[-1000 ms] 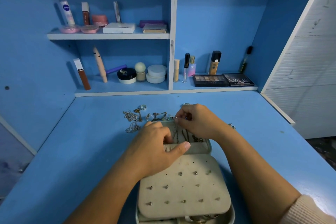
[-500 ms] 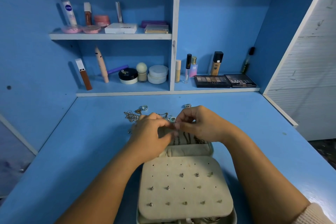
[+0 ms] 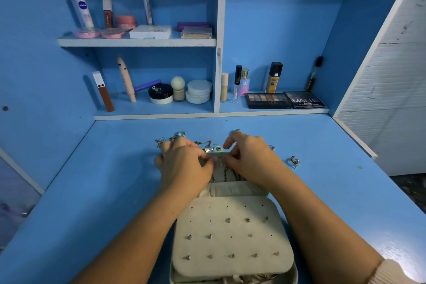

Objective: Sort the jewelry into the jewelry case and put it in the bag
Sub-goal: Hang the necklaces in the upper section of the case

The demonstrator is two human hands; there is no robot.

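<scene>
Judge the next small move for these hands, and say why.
Probably finish fastening, then release: left hand and right hand both pinch at the far rim of the jewelry case, chains hang just below it, and loose rings lie on the table behind.

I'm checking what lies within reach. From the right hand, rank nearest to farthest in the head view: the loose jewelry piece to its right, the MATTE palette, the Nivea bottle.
From the right hand:
1. Loose jewelry piece, on the desk just to its right.
2. MATTE palette, lower shelf, right bay.
3. Nivea bottle, upper shelf, far left.
</scene>
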